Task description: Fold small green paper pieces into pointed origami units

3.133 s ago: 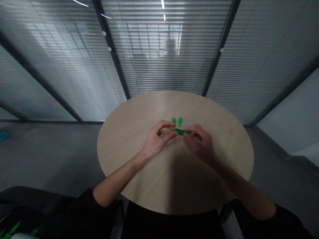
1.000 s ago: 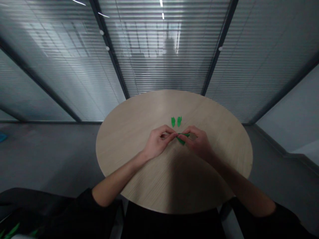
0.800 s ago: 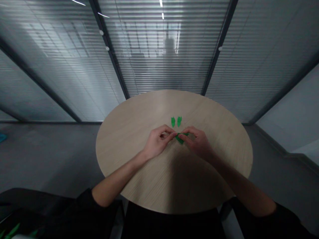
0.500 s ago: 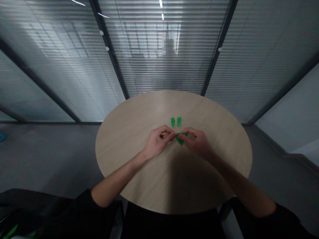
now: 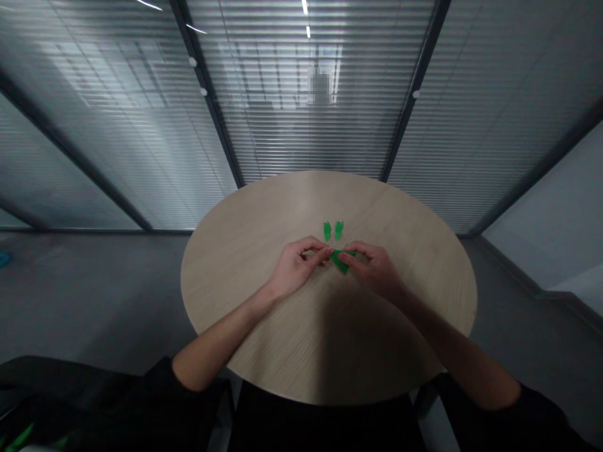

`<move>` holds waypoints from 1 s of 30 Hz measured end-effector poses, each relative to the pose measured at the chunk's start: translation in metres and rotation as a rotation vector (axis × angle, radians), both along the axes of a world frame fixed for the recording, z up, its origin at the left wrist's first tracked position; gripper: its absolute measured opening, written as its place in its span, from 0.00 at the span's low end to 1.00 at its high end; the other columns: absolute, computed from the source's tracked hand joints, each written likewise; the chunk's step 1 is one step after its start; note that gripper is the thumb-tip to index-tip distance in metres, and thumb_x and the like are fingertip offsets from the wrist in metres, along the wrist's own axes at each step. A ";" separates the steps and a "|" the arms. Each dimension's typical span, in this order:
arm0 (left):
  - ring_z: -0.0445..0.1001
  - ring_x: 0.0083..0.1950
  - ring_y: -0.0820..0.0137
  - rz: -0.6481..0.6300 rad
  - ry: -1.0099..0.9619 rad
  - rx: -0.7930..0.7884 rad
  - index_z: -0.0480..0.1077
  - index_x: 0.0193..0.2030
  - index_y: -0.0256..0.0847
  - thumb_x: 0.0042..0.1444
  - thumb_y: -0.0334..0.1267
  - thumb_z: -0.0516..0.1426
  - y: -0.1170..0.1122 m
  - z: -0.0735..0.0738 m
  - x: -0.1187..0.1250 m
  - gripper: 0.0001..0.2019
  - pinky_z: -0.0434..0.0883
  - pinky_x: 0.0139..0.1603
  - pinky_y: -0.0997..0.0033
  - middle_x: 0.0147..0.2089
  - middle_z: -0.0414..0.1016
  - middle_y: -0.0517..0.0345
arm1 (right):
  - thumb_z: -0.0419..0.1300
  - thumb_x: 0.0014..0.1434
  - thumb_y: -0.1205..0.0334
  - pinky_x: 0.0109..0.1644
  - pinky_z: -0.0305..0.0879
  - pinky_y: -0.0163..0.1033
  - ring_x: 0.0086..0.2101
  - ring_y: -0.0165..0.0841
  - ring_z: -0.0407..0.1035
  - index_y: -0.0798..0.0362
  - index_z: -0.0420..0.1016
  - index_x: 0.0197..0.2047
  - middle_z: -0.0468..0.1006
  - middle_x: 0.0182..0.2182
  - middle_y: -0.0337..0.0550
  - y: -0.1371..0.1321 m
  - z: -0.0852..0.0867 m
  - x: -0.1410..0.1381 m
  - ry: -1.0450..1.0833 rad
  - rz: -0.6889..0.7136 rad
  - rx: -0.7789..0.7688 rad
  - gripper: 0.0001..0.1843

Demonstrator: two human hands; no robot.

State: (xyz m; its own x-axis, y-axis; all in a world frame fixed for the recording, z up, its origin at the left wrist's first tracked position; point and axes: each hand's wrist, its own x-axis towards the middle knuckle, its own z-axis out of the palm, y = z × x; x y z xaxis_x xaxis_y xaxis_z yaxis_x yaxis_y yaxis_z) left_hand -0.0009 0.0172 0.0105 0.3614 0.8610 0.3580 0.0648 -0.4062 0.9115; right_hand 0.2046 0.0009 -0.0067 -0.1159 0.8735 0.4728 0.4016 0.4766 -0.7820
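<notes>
A small green folded piece [image 5: 340, 263], which looks like paper, is between my two hands above the table. My left hand [image 5: 298, 266] pinches its left corner between thumb and fingers. From the other side, my right hand [image 5: 374, 267] grips the top right edge, its thumb in front and its fingers behind. The piece has a straight upper edge and tapers downward. Just beyond my fingers, two small flat green pieces lie side by side, a left piece [image 5: 327, 231] and a right piece [image 5: 338, 230].
The round wooden table [image 5: 264, 213] stands before a glass wall with blinds [image 5: 311, 138]. A dark shadow falls on the table's near part. A black chair [image 5: 38, 376] and green leaves [image 5: 21, 437] are at the lower left. Something blue [image 5: 4, 258] lies on the floor at far left.
The green piece has turned slightly, so more of its face shows between my fingers. My hands have barely moved, and the two flat pieces lie where they were.
</notes>
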 end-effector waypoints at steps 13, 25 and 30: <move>0.79 0.33 0.71 -0.051 -0.037 -0.083 0.80 0.37 0.38 0.60 0.43 0.65 0.002 -0.002 0.001 0.09 0.78 0.35 0.71 0.36 0.82 0.54 | 0.63 0.64 0.54 0.40 0.71 0.41 0.32 0.35 0.76 0.49 0.82 0.34 0.83 0.29 0.40 -0.001 0.003 0.001 -0.020 0.030 -0.024 0.10; 0.78 0.32 0.72 -0.047 -0.048 -0.097 0.78 0.34 0.36 0.61 0.46 0.64 0.000 0.000 0.002 0.14 0.78 0.36 0.72 0.32 0.80 0.54 | 0.63 0.64 0.54 0.43 0.68 0.40 0.35 0.35 0.75 0.51 0.82 0.34 0.83 0.32 0.42 -0.002 0.004 0.002 0.005 0.082 -0.031 0.12; 0.77 0.31 0.72 -0.018 -0.044 -0.092 0.78 0.36 0.36 0.61 0.44 0.64 0.000 0.001 0.002 0.12 0.77 0.35 0.73 0.34 0.80 0.55 | 0.63 0.64 0.54 0.44 0.68 0.41 0.36 0.36 0.75 0.50 0.83 0.38 0.84 0.34 0.42 0.000 0.002 0.000 0.054 0.083 -0.115 0.11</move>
